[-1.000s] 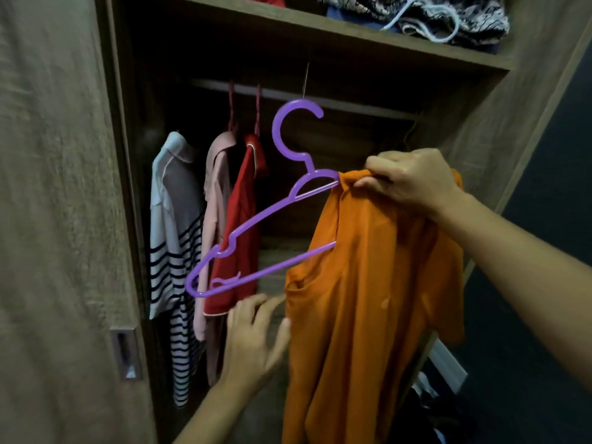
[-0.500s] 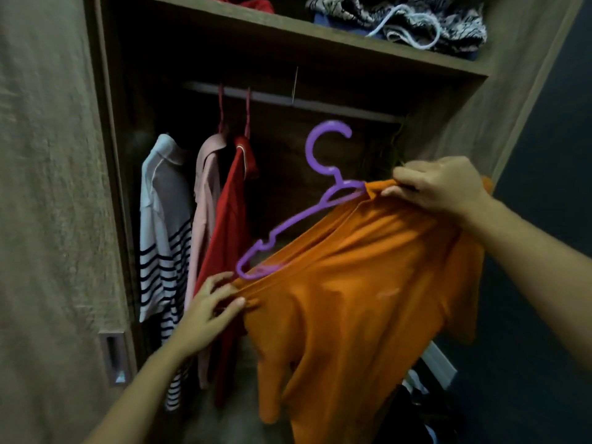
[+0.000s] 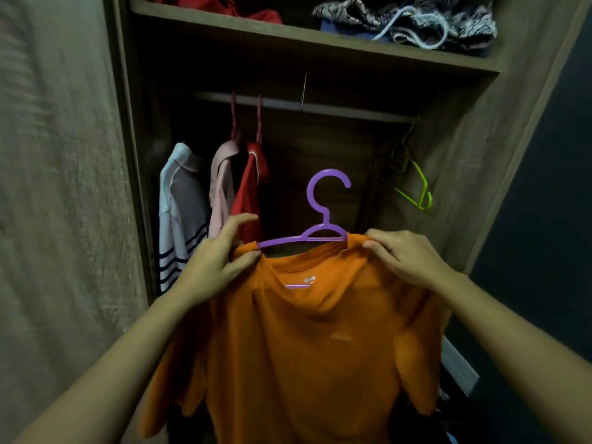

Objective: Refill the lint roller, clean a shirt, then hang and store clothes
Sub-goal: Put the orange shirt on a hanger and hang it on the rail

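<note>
An orange T-shirt [image 3: 314, 341] hangs on a purple plastic hanger [image 3: 323, 216] in front of an open wardrobe. The hanger's hook stands upright below the wardrobe rail [image 3: 304, 105], not touching it. My left hand [image 3: 217, 261] pinches the shirt's left shoulder over the hanger's arm. My right hand [image 3: 403, 257] pinches the right shoulder by the collar. The hanger's lower bar shows through the neck opening; its ends are hidden under the cloth.
On the rail hang a white striped shirt [image 3: 182, 213], a pink garment [image 3: 222, 184] and a red one [image 3: 251, 184]. An empty green hanger [image 3: 416, 184] hangs at the right end. Folded clothes [image 3: 407, 24] lie on the shelf above. A wardrobe door [image 3: 57, 203] stands at the left.
The shirt's left shoulder has been pulled over the hanger, which has levelled out. My left hand rose from the shirt's hem side to its left shoulder. The view shifted down.
</note>
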